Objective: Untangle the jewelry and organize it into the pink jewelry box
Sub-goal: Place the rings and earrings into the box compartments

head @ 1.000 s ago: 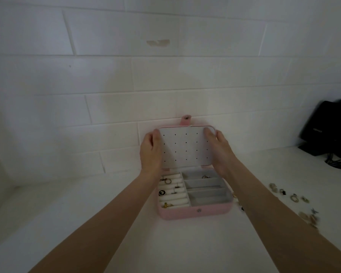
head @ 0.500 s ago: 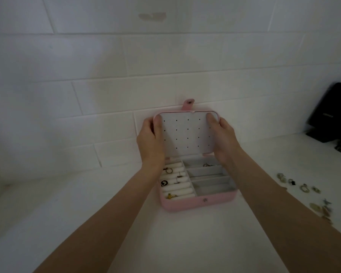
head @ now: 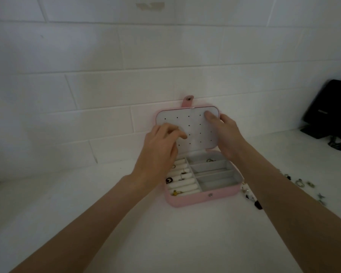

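Pink jewelry box [head: 197,198] lid [head: 193,129]: left hand [head: 158,152] released, right hand [head: 227,133] stays.

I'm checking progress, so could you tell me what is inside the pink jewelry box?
In the pink jewelry box, rings sit on the white rolls and one piece lies in the rear compartment; the left hand covers the rear rolls.
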